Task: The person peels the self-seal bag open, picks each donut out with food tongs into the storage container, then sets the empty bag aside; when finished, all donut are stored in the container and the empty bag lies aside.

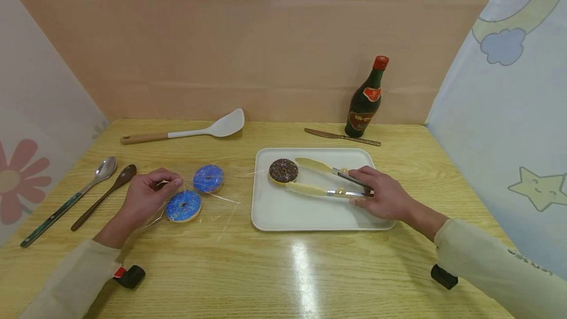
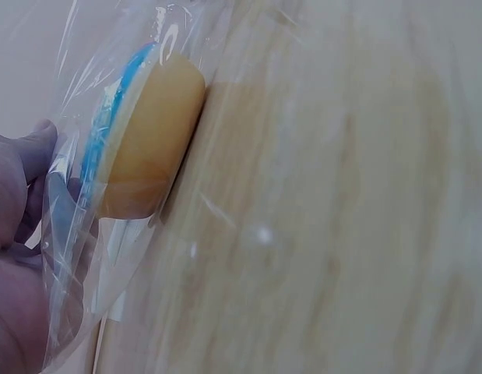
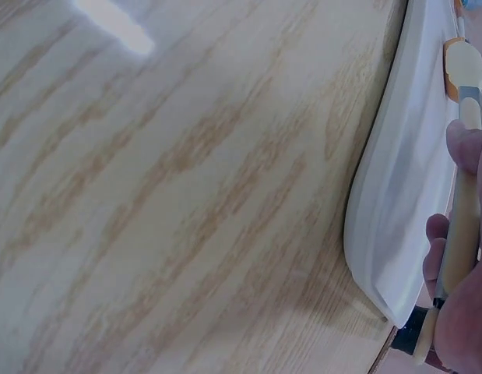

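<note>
My left hand (image 1: 146,193) pinches the edge of a clear plastic bag (image 1: 228,206) between thumb and fingers. Two blue sprinkled donuts (image 1: 177,212) (image 1: 208,176) are seen with the bag; in the left wrist view one donut (image 2: 151,132) shows through the film, its tan side visible. With my right hand (image 1: 383,193) I hold tongs (image 1: 310,189) that have cream tips and metal arms. The tong tips are spread at the right side of a chocolate donut (image 1: 278,174) on the white tray (image 1: 310,218); whether they touch it, I cannot tell.
At the left lie a metal spoon (image 1: 105,169) with a green handle and a brown wooden spoon (image 1: 126,175). A white spatula (image 1: 228,123) rests at the back. Behind the tray are a bronze-coloured knife (image 1: 325,134) and a dark bottle (image 1: 363,105) with a red cap.
</note>
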Demonstrator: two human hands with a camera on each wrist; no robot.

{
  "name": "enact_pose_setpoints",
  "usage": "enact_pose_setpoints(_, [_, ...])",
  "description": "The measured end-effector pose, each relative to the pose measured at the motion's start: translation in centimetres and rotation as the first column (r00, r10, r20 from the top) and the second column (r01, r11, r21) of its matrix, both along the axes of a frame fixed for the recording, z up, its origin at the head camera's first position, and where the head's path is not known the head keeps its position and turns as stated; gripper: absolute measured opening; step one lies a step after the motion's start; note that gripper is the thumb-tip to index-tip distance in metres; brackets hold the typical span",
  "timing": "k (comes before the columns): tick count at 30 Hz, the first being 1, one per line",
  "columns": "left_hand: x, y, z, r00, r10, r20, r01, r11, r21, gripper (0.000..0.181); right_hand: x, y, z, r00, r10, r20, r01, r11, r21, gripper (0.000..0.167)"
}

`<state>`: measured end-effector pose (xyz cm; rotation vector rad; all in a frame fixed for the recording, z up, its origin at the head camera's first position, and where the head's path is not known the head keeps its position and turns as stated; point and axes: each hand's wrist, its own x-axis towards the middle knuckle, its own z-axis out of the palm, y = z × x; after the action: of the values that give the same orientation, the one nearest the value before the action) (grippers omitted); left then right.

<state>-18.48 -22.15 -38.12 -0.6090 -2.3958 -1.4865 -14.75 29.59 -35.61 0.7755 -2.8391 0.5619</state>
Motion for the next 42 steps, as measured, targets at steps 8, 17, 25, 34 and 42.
enact_pose_setpoints(8, [-0.6, -0.6, -0.9, 1.000, -0.015, 0.000, 0.015, 1.000, 0.024, 0.008, 0.4, -0.4, -0.1, 0.999, -0.019, -0.049, 0.014, 0.994, -0.107, 0.059])
enact_pose_setpoints(17, [-0.1, -0.2, -0.2, 1.000, -0.015, -0.002, 0.015, 1.000, 0.018, 0.007, 1.6, -3.3, 0.4, 0.997, 0.071, -0.031, -0.076, 0.982, -0.174, 0.052])
enact_pose_setpoints(25, [1.1, 0.7, 1.5, 0.999, -0.036, -0.010, 0.036, 0.999, 0.021, 0.008, 2.0, -5.8, 0.2, 0.994, 0.110, -0.030, -0.113, 0.982, -0.148, 0.047])
enact_pose_setpoints(34, [1.1, 0.6, 1.4, 0.999, -0.050, -0.009, 0.050, 0.998, 0.030, 0.008, 1.8, -8.5, 0.5, 0.990, 0.139, -0.023, -0.141, 0.985, -0.104, 0.046])
enact_pose_setpoints(42, [0.5, 0.2, 0.5, 0.999, -0.048, -0.001, 0.048, 0.998, 0.037, 0.007, 1.5, -10.1, 0.5, 0.987, 0.159, 0.012, -0.158, 0.985, -0.063, 0.045])
